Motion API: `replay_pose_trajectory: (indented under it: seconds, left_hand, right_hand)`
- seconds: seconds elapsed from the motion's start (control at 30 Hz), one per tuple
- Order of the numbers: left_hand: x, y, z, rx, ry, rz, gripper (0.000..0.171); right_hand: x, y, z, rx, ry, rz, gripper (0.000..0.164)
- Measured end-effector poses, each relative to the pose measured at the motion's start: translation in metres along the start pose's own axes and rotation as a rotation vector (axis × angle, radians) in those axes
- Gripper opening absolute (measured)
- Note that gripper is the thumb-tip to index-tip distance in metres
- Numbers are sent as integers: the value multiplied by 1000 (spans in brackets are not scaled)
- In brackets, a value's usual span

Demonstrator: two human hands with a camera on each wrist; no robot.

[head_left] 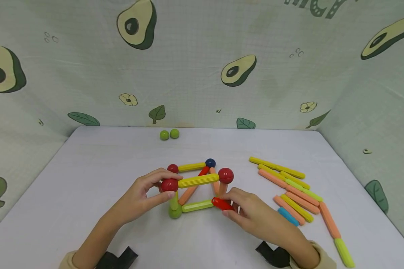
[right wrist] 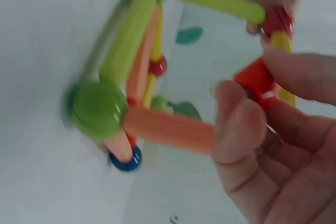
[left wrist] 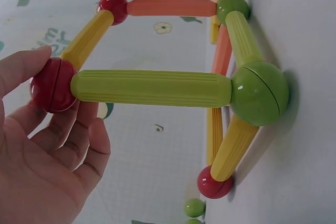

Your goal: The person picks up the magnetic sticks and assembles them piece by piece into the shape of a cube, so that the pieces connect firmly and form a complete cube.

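Clock positions are head view, off the middle of the frame.

Left hand [head_left: 142,194] at 9: thumb and fingers pinch a glossy red ball [head_left: 170,185], the frame's upper-left corner. Right hand [head_left: 252,212] at 4: thumb and fingertips pinch a short red rod [head_left: 222,204]; left wrist view shows it apart from the frame.

Frame sits mid-table, balls and ribbed rods. Top bar: yellow ribbed rod [head_left: 198,181] out to a second red ball [head_left: 226,175] at 2. Orange rod [left wrist: 170,7] drops from that to a green ball [right wrist: 100,109], hidden by the right hand in head view. Lime rod [head_left: 198,206] runs along the bottom to another green ball [head_left: 175,211] at 7. Back edge: red ball [head_left: 173,168] at 10, dark blue ball [head_left: 210,163] at 1, yellow rod [head_left: 192,167] between them. Bottom green balls rest on the white table [head_left: 114,160].

Loose orange, yellow and lime rods plus one blue rod [head_left: 288,216] lie at 3. Two loose green balls [head_left: 169,134] side by side at 11. Avocado-print cloth [head_left: 188,56] behind at 12.
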State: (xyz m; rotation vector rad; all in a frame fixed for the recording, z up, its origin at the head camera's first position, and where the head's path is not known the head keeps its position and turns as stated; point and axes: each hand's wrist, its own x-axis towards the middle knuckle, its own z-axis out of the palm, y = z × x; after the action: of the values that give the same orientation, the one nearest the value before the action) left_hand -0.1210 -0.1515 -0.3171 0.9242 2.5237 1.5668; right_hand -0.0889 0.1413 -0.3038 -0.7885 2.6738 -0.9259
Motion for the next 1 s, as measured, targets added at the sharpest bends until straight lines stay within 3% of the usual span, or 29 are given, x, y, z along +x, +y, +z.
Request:
replay_pose_trajectory:
  seconds: [0.23, 0.4, 0.67, 1.0]
  left_hand:
    - [1, -1, 1, -15, -11, 5, 32]
    - [1, -2, 1, -18, -5, 20, 32]
    - [1, -3, 1, -32, -14, 38, 33]
    - [0, -3, 0, -42, -14, 43, 32]
  right_hand:
    - [14, -9, 24, 124, 19, 30, 30]
    - [28, -15, 36, 164, 46, -5, 28]
    - [50, -21, 51, 340, 75, 40, 41]
    - [55, -27, 59, 576, 97, 32, 42]
